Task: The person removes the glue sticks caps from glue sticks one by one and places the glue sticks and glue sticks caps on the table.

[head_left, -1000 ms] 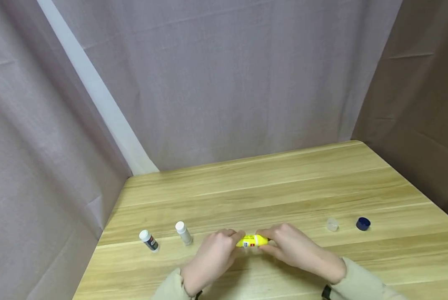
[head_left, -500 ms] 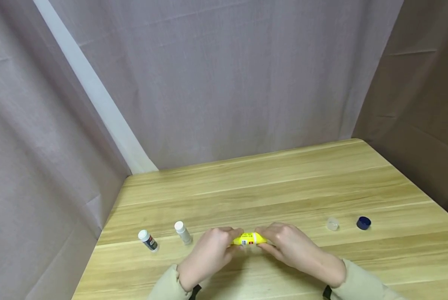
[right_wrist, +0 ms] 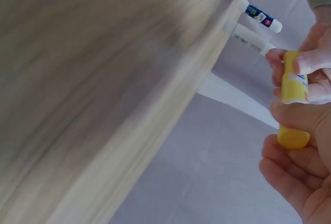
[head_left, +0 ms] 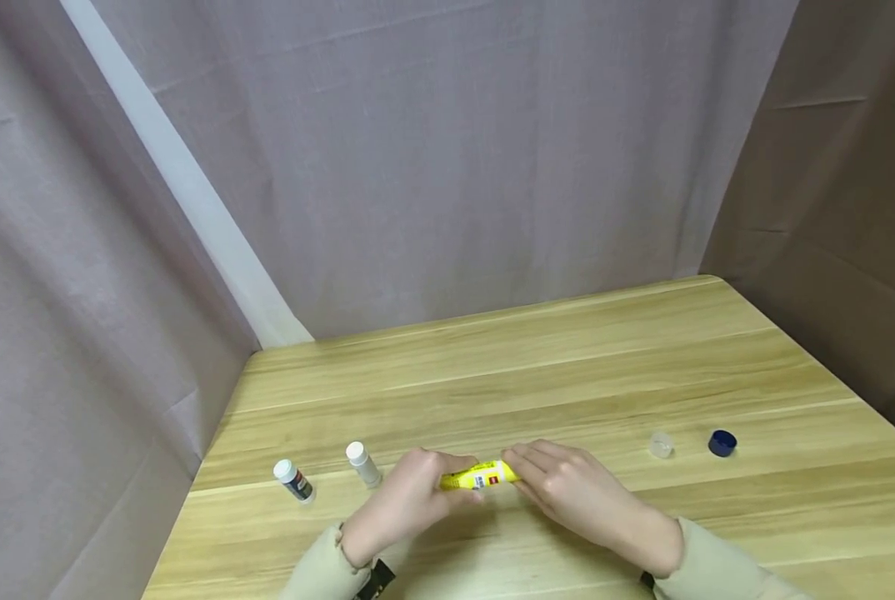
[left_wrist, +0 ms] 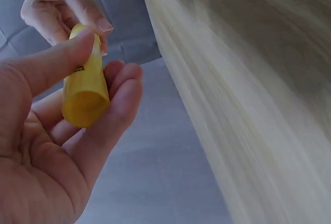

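Note:
Between both hands, in the head view, a yellow glue stick [head_left: 481, 477] lies nearly level above the table. My left hand [head_left: 406, 497] grips its left part; in the left wrist view the thumb presses over the yellow barrel [left_wrist: 85, 87] and its round base faces the camera. At the other end, my right hand [head_left: 578, 496] pinches the yellow cap [right_wrist: 294, 137], which shows between thumb and fingers in the right wrist view. A white glue stick [head_left: 363, 465] and a navy-and-white glue stick [head_left: 294, 482] stand left of my left hand.
Right of my right hand, a clear cap [head_left: 661, 445] and a navy cap [head_left: 722, 443] sit on the wooden table [head_left: 507, 375]. Grey curtains [head_left: 455, 167] hang behind and beside the table.
My left hand has shifted slightly left with the yellow glue stick, whose right end now tilts up a little. The right hand has rolled over, its fingers now covering more of that end.

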